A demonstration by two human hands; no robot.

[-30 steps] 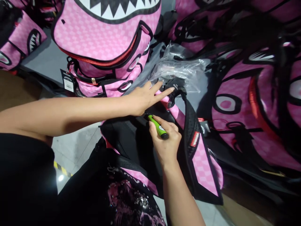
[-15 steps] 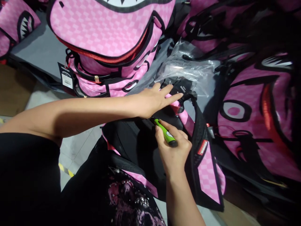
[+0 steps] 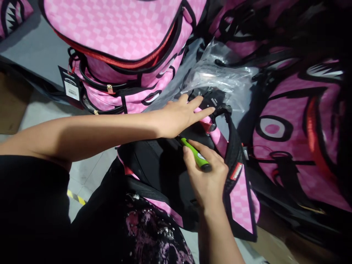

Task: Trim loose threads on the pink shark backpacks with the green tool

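Observation:
A black and pink checkered backpack (image 3: 242,198) lies across my lap with its black back panel up. My left hand (image 3: 184,113) rests on its upper part, fingers spread, beside a pink strap (image 3: 218,139). In my right hand (image 3: 206,172) is a green tool (image 3: 195,152) with a black end, held between thumb and fingers. The tool's tip is at the black panel by my left wrist, too small to make out. A black shoulder strap with a red label (image 3: 236,171) curves right of my right hand.
Stacked pink bags (image 3: 115,33) with a hanging tag (image 3: 72,87) stand at upper left. Clear plastic (image 3: 228,82) lies beyond my left hand. Another pink bag (image 3: 297,146) with an eye design is at the right. Cardboard (image 3: 11,106) shows at far left.
My right hand and the green tool have shifted slightly right and down. My left hand stays nearly in place. The view has moved a little, and the stacked bags appear further left.

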